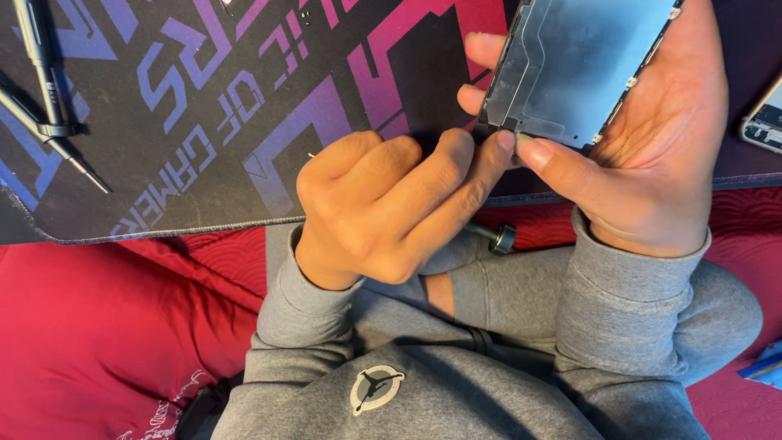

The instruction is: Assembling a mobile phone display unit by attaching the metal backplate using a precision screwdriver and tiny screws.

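Note:
My right hand (652, 155) grips a phone screen panel (570, 65) with its grey metal backplate facing me, thumb on its lower edge and fingers wrapped behind its left side. My left hand (391, 208) is curled just left of it, over the edge of a dark patterned mat (204, 122). Its index fingertip presses the panel's lower corner beside my right thumb. Whether it pinches anything there is hidden. The dark capped end of a screwdriver (498, 237) sticks out under my left hand, over my lap.
Two slim dark screwdrivers (47, 77) lie on the mat at the far left. Part of another phone body (767, 118) shows at the right edge. Red fabric (98, 326) lies below the mat. A blue object (764, 367) sits at the lower right.

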